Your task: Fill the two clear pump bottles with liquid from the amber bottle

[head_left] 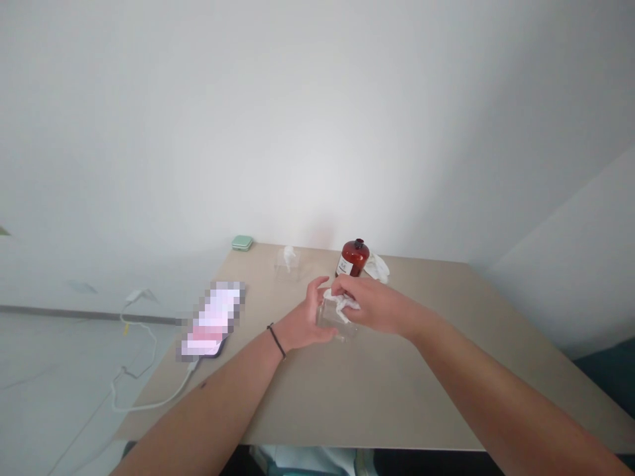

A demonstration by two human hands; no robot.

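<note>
My left hand (310, 320), with a dark band at the wrist, is wrapped around the side of a clear see-through container (347, 332). Thumb and fingers lie on opposite sides of it. My right hand (370, 301) is closed on a crumpled white tissue (340, 301), which touches the top of the container. Whether part of the tissue reaches inside, I cannot tell. Just beyond my hands stands a brown bottle (355, 254) with a white label, its lower part hidden by my right hand. A white crumpled tissue or cloth (378, 268) lies behind it.
Toward the back of the table (367, 396) sits a clear box (288, 268) with a white tissue poking up. A small green case (242, 242) lies at the far left corner. Along the left edge is a phone (213, 320) with a white cable (159, 403). A wall closes off the back.
</note>
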